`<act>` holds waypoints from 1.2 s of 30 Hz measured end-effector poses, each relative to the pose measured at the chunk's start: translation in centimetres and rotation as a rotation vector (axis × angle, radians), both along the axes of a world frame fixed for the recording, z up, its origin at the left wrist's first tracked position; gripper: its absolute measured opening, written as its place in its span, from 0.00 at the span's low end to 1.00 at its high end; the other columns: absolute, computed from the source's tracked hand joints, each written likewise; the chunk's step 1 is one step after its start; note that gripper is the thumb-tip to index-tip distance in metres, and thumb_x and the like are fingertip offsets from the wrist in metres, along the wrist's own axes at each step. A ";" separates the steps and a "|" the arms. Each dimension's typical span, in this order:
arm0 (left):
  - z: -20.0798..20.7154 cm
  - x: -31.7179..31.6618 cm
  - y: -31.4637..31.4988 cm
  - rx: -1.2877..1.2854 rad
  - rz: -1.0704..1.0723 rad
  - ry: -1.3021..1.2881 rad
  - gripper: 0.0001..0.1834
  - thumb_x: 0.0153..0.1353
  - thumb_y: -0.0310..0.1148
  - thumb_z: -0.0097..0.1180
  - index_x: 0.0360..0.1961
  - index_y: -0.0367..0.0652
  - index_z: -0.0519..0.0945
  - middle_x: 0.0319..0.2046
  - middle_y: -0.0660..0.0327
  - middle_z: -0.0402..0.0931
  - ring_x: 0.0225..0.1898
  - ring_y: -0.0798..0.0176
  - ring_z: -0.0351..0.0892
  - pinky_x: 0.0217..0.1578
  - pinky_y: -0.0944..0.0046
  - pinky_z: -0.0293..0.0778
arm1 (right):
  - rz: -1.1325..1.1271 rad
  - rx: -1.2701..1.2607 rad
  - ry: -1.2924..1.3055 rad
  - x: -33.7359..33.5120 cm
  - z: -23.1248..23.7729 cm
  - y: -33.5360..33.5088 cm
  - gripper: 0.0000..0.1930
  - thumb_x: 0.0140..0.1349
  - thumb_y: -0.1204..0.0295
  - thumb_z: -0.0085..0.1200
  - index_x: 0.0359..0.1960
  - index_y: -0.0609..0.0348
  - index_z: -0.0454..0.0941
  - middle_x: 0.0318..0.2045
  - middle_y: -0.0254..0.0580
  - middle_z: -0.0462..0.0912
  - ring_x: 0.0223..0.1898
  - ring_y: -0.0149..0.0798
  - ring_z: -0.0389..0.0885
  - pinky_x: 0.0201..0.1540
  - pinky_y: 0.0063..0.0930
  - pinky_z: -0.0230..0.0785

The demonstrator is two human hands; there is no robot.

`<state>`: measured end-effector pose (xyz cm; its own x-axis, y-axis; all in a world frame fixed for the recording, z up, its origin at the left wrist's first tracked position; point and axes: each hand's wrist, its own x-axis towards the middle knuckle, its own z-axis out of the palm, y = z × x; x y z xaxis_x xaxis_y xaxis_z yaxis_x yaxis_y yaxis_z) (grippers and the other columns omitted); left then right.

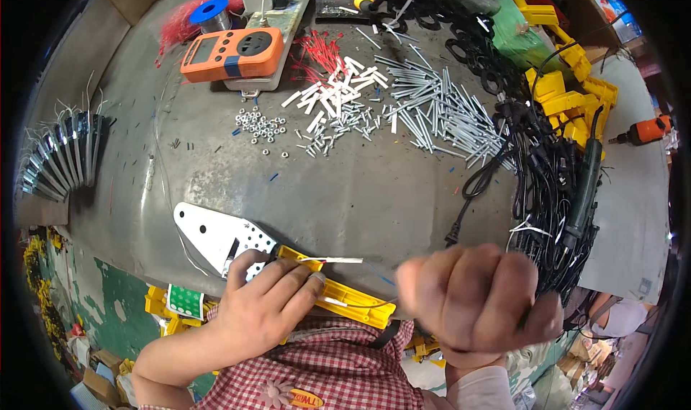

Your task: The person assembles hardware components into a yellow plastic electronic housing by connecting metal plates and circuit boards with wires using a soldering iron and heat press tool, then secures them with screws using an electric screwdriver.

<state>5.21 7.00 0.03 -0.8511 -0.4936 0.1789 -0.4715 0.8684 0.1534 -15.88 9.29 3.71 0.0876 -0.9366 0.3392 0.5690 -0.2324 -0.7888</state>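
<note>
My left hand (270, 298) presses a yellow plastic handle shell (353, 303) at the table's near edge, its fingers curled over the part. A white metal plate (212, 236) with holes and a pointed, rounded end sticks out to the left from the shell. Out of the shell comes a wire in a white sleeve (338, 260), and a thin brown wire lies along its trough. Just right of the shell is my right hand (471, 291), raised and closed in a fist, slightly blurred. Whatever its fingers may hold is hidden.
Nuts (260, 124), white sleeves (338, 89) and long screws (446, 107) lie in piles farther back. An orange multimeter (234, 53) stands behind them. Black power cords (547, 194) and a soldering iron (584, 187) line the right side; yellow shells (568, 97) are heaped beyond.
</note>
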 end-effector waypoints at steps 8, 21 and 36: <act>0.9 0.8 -1.3 0.154 -0.216 -0.039 0.15 0.48 0.33 0.53 0.39 0.41 0.75 0.35 0.64 0.75 0.40 0.67 0.74 0.51 0.52 0.63 | 0.133 0.176 -0.039 1.0 -1.4 0.7 0.24 0.64 0.53 0.42 0.17 0.60 0.68 0.16 0.34 0.67 0.19 0.32 0.62 0.23 0.27 0.53; -0.6 -1.4 -3.4 0.095 -0.002 0.067 0.14 0.48 0.29 0.49 0.39 0.40 0.74 0.39 0.59 0.75 0.44 0.62 0.73 0.60 0.44 0.53 | 0.139 -0.118 0.355 1.2 -2.9 1.9 0.08 0.50 0.74 0.50 0.17 0.60 0.68 0.15 0.39 0.67 0.16 0.43 0.66 0.21 0.32 0.59; -1.0 0.0 -1.5 0.042 0.021 -0.017 0.21 0.49 0.32 0.47 0.46 0.38 0.74 0.46 0.56 0.71 0.50 0.58 0.69 0.58 0.30 0.46 | -0.051 0.060 -0.095 3.0 -3.4 -1.8 0.26 0.65 0.53 0.40 0.15 0.61 0.66 0.13 0.33 0.63 0.17 0.29 0.57 0.23 0.26 0.49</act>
<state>5.24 5.52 -0.96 -0.8434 -0.5179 0.1432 -0.4922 0.8515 0.1809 -12.92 7.44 0.32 0.0093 -0.9578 0.2872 0.6307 -0.2173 -0.7450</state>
